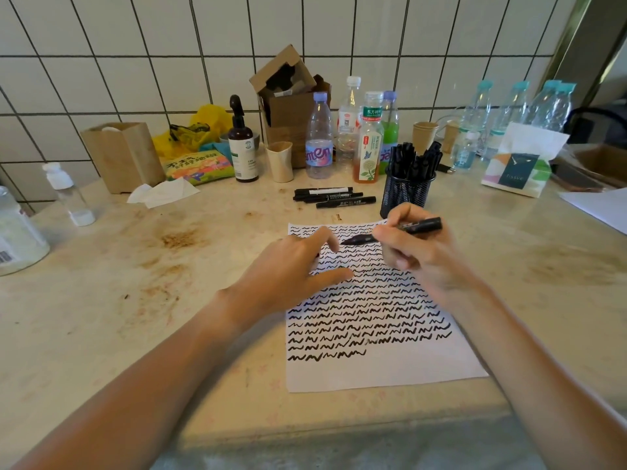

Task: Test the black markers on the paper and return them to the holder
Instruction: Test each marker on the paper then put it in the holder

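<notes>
My right hand (412,247) pinches an uncapped black marker (393,233), tip pointing left above the white sheet of paper (390,371) covered in rows of black squiggles. My left hand (295,266) rests on the paper's left side, fingers loosely spread. Just behind the paper on the stained beige tabletop (135,300) stands the black mesh holder (405,193) full of markers, with three capped black markers (334,197) lying beside it.

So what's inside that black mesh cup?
The black mesh holder is packed with upright black markers; their lower ends and the holder's bottom are hidden.
</notes>
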